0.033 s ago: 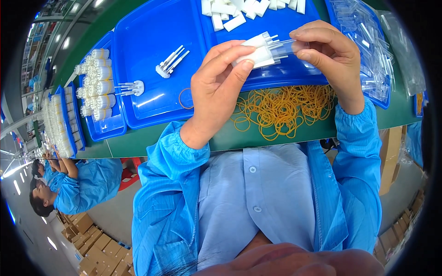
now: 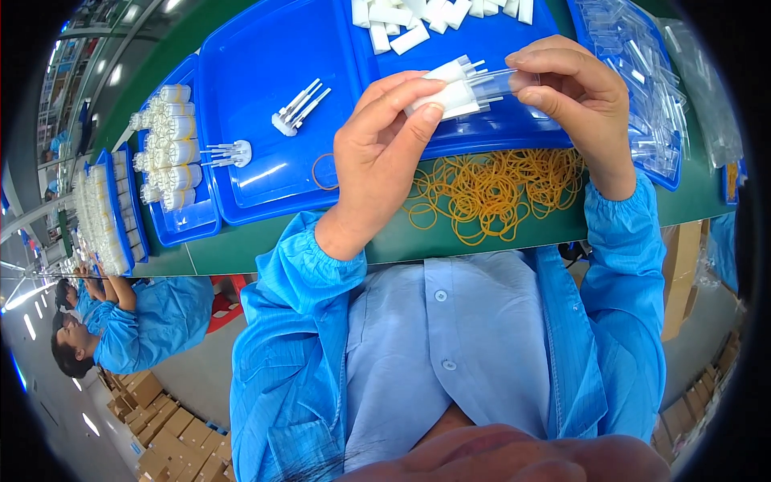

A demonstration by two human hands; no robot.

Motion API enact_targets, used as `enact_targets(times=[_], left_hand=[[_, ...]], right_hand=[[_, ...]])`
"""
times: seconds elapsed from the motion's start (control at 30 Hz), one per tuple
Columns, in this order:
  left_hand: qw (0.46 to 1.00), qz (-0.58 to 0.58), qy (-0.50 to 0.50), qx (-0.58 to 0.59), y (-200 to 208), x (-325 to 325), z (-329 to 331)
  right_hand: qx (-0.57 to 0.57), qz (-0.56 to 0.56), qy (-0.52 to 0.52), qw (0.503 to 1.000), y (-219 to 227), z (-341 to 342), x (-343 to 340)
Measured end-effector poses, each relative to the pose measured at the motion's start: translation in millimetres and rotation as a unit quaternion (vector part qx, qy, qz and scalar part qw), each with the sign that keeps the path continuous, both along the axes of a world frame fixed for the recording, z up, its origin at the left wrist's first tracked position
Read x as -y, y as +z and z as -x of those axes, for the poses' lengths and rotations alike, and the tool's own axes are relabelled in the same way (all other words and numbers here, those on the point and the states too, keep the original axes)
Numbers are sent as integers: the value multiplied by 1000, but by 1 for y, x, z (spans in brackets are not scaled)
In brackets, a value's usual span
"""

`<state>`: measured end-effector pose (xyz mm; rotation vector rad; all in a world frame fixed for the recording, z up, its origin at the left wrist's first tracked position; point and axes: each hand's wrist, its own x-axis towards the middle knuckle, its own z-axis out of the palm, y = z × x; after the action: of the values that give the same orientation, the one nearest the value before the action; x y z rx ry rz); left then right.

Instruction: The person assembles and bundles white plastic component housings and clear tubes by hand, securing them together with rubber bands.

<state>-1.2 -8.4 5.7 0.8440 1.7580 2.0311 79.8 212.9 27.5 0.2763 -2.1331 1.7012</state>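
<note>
My left hand (image 2: 377, 153) grips a small bundle of white blocks (image 2: 451, 98) between thumb and fingers, above the blue tray. Thin white and clear rods stick out of the bundle's right side. My right hand (image 2: 582, 100) pinches the right end of a clear plastic piece (image 2: 499, 83), thumb against fingers. That piece's left end overlaps the rods, and I cannot tell whether it goes around them or lies against them. Left of my left hand, two white pronged parts (image 2: 283, 124) lie in a blue tray (image 2: 265, 189). A single rubber band (image 2: 314, 172) is beside my left wrist.
A pile of yellow rubber bands (image 2: 482, 197) lies on the green table (image 2: 393, 241). White blocks (image 2: 410, 38) fill the far tray. Clear plastic pieces (image 2: 634, 76) crowd a right-hand tray. Banded white bundles (image 2: 173, 149) stand at left. A co-worker in blue (image 2: 157, 321) sits far left.
</note>
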Motion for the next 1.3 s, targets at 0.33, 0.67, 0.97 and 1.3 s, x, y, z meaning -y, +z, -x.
enact_targets(times=[0.33,0.67,0.97,1.3], left_hand=[[1000,1,14,21,-1,-1,-2],[1000,13,11,15,-1,0,-1],[1000,-5,-12,24,-5,-2,-1],[979,-55,-30,193,-3,-10,-9]], right_hand=[[18,6,-8,1000,1,-1,2],[9,-8,-1,1000,2,1,0],[47,88,-12,995,-12,0,2],[-8,-73,-99,992,5,8,21]])
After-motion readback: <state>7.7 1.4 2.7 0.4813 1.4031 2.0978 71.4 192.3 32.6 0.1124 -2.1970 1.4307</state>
